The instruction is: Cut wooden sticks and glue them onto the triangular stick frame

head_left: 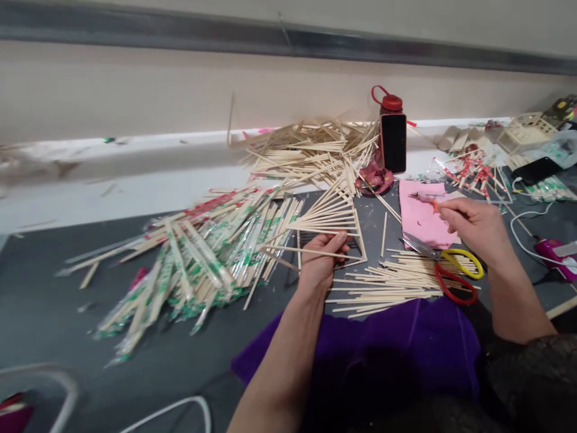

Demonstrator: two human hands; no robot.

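Note:
My left hand (pixel 322 258) grips a frame of thin wooden sticks (pixel 359 225), its thumb lying over a lower stick. Sticks fan out from the frame's upper side. On the right, my right hand (pixel 473 225) is closed around what looks like a small hot glue gun (pixel 428 196), with a pale nozzle pointing left and an orange trigger; its handle is hidden by the fingers. Beneath it lies a pink cloth (pixel 419 222). Between the hands, scissors (pixel 455 291) with red and yellow handles rest on a row of loose sticks (pixel 378 293).
Wrapped chopsticks (pixel 193 258) spread over the left of the dark table (pixel 40 288). Behind, a stick pile (pixel 315 141) meets the wall, beside a red-capped bottle (pixel 391 102) and an upright phone (pixel 393 144). Another phone (pixel 538 170) and a white cable (pixel 516 231) lie right.

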